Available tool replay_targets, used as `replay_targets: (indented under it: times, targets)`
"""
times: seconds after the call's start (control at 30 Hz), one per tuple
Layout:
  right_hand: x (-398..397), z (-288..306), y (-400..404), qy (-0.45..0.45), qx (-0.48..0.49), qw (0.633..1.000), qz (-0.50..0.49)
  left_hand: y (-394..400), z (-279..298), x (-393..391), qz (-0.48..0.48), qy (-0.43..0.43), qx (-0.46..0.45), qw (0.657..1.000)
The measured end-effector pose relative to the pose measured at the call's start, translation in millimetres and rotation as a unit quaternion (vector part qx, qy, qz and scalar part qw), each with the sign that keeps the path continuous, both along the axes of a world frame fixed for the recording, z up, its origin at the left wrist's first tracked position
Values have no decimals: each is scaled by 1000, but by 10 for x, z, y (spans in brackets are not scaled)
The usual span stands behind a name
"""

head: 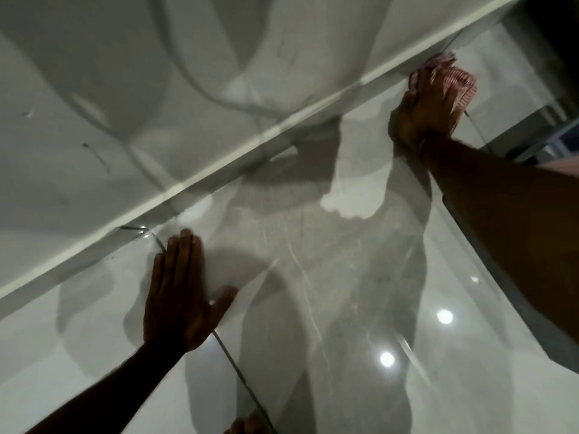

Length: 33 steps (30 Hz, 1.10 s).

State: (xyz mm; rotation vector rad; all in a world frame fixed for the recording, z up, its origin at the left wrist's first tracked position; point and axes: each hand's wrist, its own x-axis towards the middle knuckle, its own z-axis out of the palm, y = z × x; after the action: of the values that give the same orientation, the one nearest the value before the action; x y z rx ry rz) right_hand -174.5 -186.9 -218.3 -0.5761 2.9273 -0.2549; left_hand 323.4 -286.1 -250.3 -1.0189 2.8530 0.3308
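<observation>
My left hand [178,292] lies flat on the glossy grey marble floor tile [313,277], fingers straight and together, thumb spread, beside a tile joint [232,361]. My right hand [429,104] presses a red-and-white striped cloth [460,86] against the floor right at the foot of the white wall, near the skirting edge [250,142]. The fingers look straight over the cloth, though blur hides their tips.
A white wall [125,89] with shadows fills the upper left. A dark opening [554,20] and a step or threshold [545,139] lie at the far right. Toes of a bare foot [247,426] show at the bottom edge. Ceiling lights reflect in the tiles.
</observation>
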Motion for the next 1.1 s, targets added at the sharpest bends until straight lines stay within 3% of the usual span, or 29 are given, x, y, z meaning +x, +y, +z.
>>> replay_targets:
  times: [0.23, 0.37, 0.5, 0.67, 0.8, 0.97, 1.1]
  targets:
    - [200, -54, -46, -28, 20, 999, 31, -27, 0, -40, -5, -7, -8, 1000]
    - [1088, -96, -159, -15, -2, 997, 73, -21, 48, -64, -2, -14, 8, 1000]
    - [2240, -258, -333, 8, -42, 981, 190, -74, 75, -21, -28, -34, 16, 999]
    - [3614, -157, -661, -68, -81, 954, 282, -135, 93, 171, -10, -54, 31, 998]
    - [3655, -213, -575, -37, -89, 912, 398, -110, 80, 285, -12, -57, 24, 998]
    - [3736, -117, -625, -45, -85, 931, 352, -102, 65, 286, -8, -48, 24, 998]
    - [3506, -120, -561, -38, -88, 898, 430, -104, 62, 284, 4, -41, 32, 999]
